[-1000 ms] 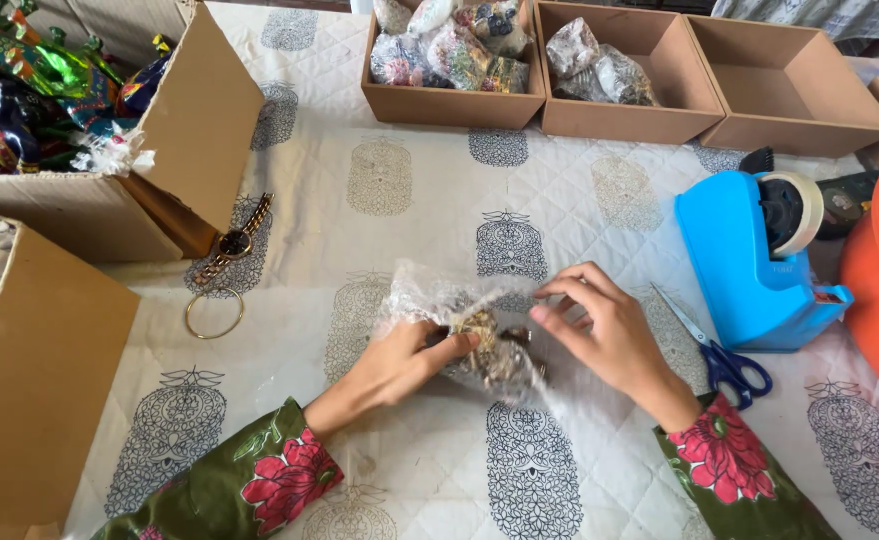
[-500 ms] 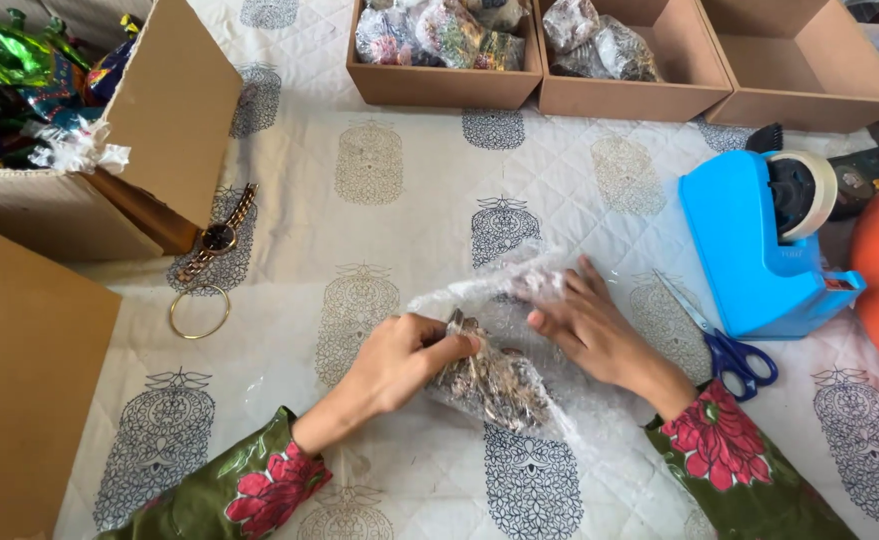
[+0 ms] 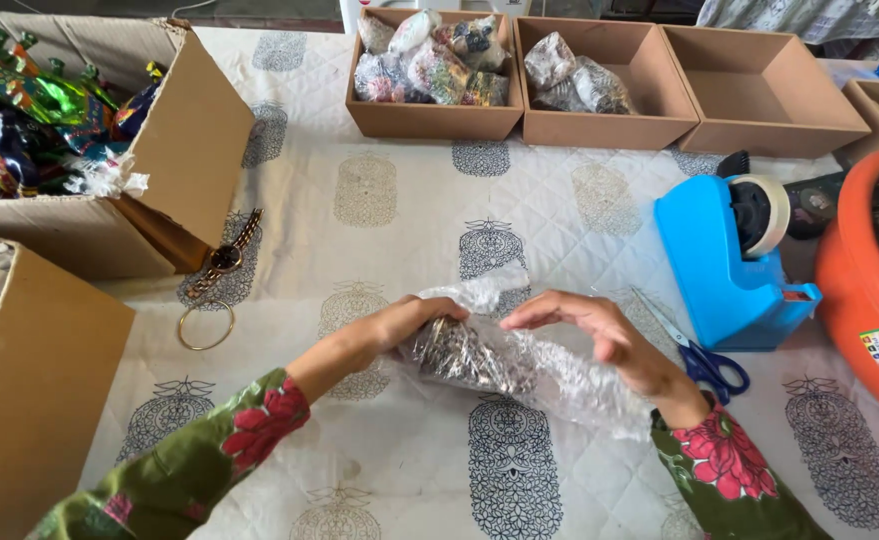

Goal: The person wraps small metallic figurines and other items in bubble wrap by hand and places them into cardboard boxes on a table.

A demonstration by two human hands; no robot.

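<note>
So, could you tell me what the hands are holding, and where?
Both grip a bubble-wrapped ornament: left hand at its left end, right hand on the wrap's top.

The bench wears a cream quilted cloth printed with grey motifs. The tape dispenser is bright blue, the scissors blue-handled. Sleeves are olive with red flowers.

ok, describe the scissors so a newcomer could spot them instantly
Start at the blue tape dispenser on the right of the quilted cloth. The scissors lie flat against its near-left corner, beside the right hand. They are the only thing there with blue loop handles and thin silver blades.
</note>
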